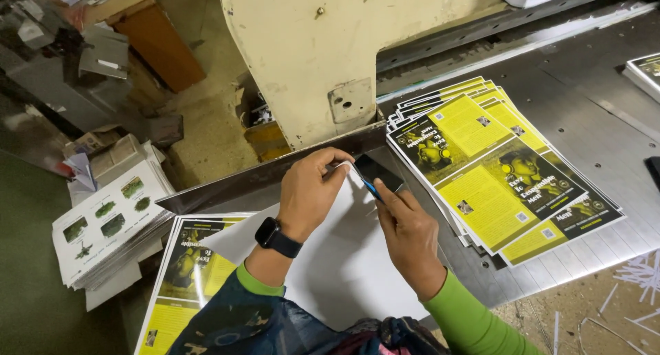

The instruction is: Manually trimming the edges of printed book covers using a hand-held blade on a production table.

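Grip: left hand [309, 193] pinches top corner of white sheet [337, 259], thumb and fingers closed on the edge near centre frame. Right hand [405, 231] closed on small blue blade [372, 189], tip at the same corner, right beside the left fingertips. Cannot tell whether blade is cutting or just resting on the paper. Black watch [276, 237] on left wrist, green sleeves on both arms.

White sheet lies on the metal bench [605, 162], covering what seems a wrapped stack; dark bit [381, 173] peeks out at the corner, at 1 o'clock from the hands. Corner only just lifted, rest of sheet flat and unbroken, so judged early: opening barely begun, most of the wrap untouched.

Fanned pile of yellow-and-black leaflets [495, 169] at 2 o'clock from the hands, loose and uncovered on the bench, near the sheet but apart from both hands. Second leaflet stack [182, 279] at 8 o'clock, partly under the white sheet. Another stack edge [646, 70] at far 2 o'clock, top right. Cream machine body [323, 52] at 12 o'clock. White printed sheets with green pictures [110, 224] at 9 o'clock, off the bench, lower down. Paper trimmings [639, 272] on floor at 4 o'clock.
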